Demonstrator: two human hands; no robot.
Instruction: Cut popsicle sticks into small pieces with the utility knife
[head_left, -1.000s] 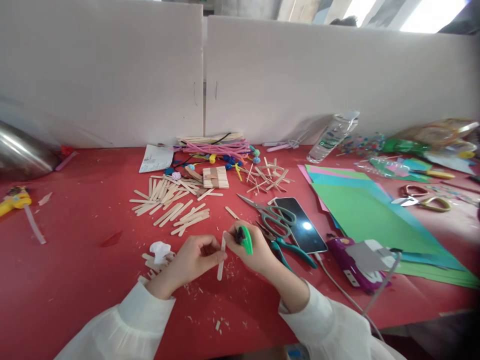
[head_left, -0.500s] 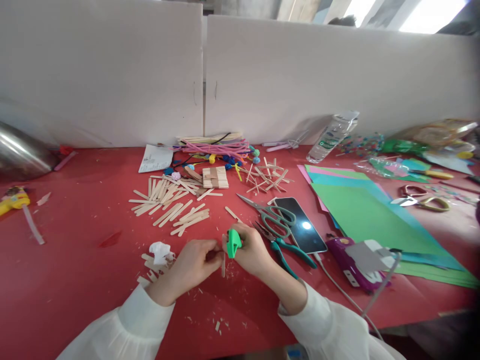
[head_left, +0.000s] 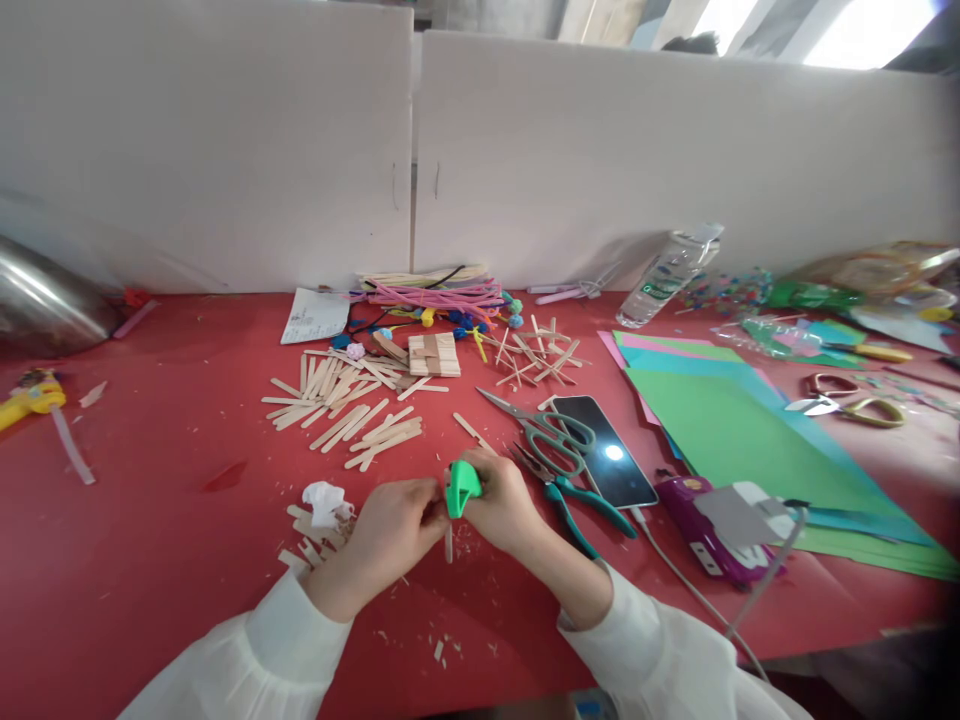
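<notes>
Wooden stick [head_left: 449, 545], slim and pale

Coloured paper [head_left: 750, 440] lies right of a phone [head_left: 621, 472], with a clear bottle [head_left: 666, 282] behind and a note [head_left: 315, 315] farther left.

No legible text: bottle label [head_left: 660, 288] and paper note [head_left: 315, 316] too blurred.

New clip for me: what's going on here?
A person's left hand pinches a wooden stick over a red table, while the right hand grips a green tool close to it; whether they touch is hard to tell. Wood scraps lie around the hands, loose sticks beyond, and scissors and pliers beside the right hand.
</notes>
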